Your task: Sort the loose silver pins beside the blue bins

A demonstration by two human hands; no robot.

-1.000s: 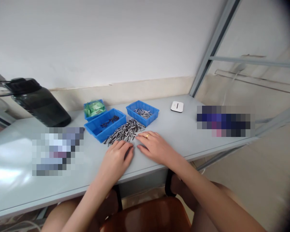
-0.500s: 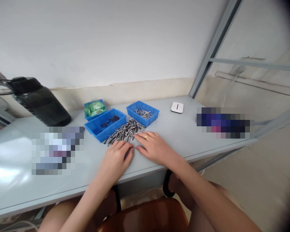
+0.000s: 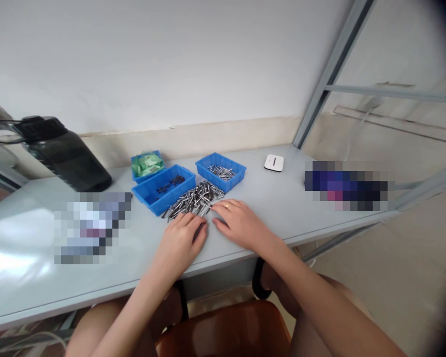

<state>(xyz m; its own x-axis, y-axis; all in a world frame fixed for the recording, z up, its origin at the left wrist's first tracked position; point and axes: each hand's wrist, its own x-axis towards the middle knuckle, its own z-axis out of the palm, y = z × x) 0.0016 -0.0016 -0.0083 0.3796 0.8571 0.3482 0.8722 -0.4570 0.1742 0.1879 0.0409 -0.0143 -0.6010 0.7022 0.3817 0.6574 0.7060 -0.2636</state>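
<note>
Slim metal pieces (image 3: pixel 196 197) lie heaped on the grey surface (image 3: pixel 282 208), in front of the blue bin of dark pieces (image 3: pixel 144 200) and the blue bin of silvery pieces (image 3: pixel 236 181). Judging by how the hands are placed, the step under way is working at the heap's near edge. Drawing out a single piece from there would call for fingertips to part it from its crossed neighbours and pinch it along its shaft. The left hand (image 3: pixel 182 239) rests at that edge with fingers curled down and their tips hidden, so I cannot tell whether it grasps anything. The right hand (image 3: pixel 238 224) reaches its fingers to the heap's near right corner, thumb set apart below them; whether a piece is pinched at the tips is too small to tell. Individual pieces point many ways, mostly lying flat and crossing one another, with no shared heading. Taken whole, the heap's long axis runs slantwise, from near left to far right, beside the bin of dark pieces.
</note>
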